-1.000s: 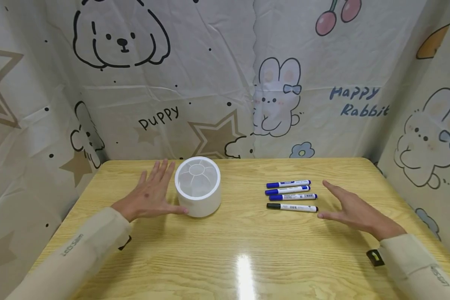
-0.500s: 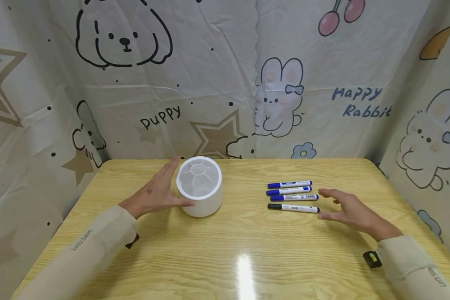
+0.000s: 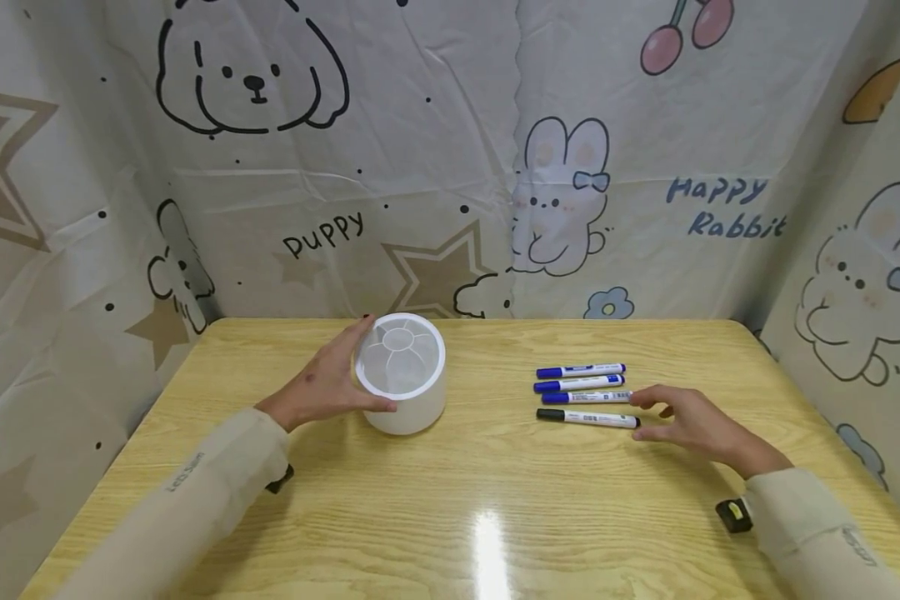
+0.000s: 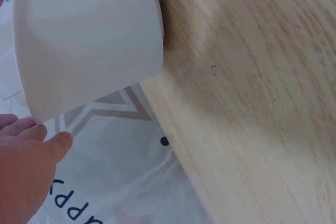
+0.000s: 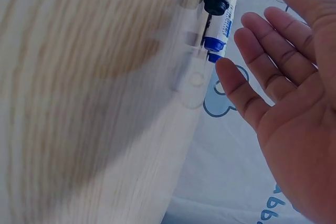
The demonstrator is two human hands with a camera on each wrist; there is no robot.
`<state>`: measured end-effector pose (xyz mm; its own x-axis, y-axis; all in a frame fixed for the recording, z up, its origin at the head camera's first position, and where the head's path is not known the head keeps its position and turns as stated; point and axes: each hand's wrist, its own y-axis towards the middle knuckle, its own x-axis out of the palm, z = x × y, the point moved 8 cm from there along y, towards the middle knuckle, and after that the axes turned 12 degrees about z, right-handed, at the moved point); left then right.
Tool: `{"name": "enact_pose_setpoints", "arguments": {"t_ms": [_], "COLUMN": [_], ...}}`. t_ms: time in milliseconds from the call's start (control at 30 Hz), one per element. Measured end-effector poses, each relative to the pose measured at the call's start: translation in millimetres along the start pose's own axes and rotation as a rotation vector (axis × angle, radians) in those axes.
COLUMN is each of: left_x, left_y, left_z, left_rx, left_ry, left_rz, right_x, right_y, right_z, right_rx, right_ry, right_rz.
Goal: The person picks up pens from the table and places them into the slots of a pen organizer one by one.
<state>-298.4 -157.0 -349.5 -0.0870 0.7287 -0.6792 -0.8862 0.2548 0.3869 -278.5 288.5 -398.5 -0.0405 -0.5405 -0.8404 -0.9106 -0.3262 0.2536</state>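
A white round pen holder (image 3: 414, 417) with clear dividers in a petal layout stands on the table at left of centre. My left hand (image 3: 324, 387) is spread around its left side, thumb in front and fingers behind; in the left wrist view, the fingertips (image 4: 63, 141) lie close by its rim. To the right lie three blue-capped markers (image 3: 579, 383), side by side, with a black-capped marker (image 3: 596, 418) in front of them. My right hand (image 3: 693, 425) is at their right ends, fingertips by the nearest blue-capped marker and thumb by the black-capped one, with a gap between them.
The wood-grain table (image 3: 450, 483) reaches back to a printed cloth curtain (image 3: 435, 167), which also hangs at both sides. Dark wrist devices sit under both cuffs.
My left hand has moved right and closer around the pen holder. My right hand has moved left to the marker ends, its thumb and fingers drawing nearer each other. Holder and markers stay in place.
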Motion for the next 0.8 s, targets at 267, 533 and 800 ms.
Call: {"name": "enact_pose_setpoints", "arguments": {"t_ms": [267,533,800], "left_x": [2.0,3.0,5.5], "left_y": [2.6,5.1,6.8], "left_z": [-2.1,-3.8,-4.4], "left_rx": [-0.010,-0.018,-0.022], "left_ry": [-0.042,-0.068,-0.081], "left_rz": [0.019,0.051,0.061], "right_x": [7,11,17], "right_y": [3,5,5], "right_z": [6,9,14], "right_rx": [0.035,0.042,0.066], "right_ry": [0.028,0.059,0.060], "right_rz": [-0.045,-0.050,-0.075]}}
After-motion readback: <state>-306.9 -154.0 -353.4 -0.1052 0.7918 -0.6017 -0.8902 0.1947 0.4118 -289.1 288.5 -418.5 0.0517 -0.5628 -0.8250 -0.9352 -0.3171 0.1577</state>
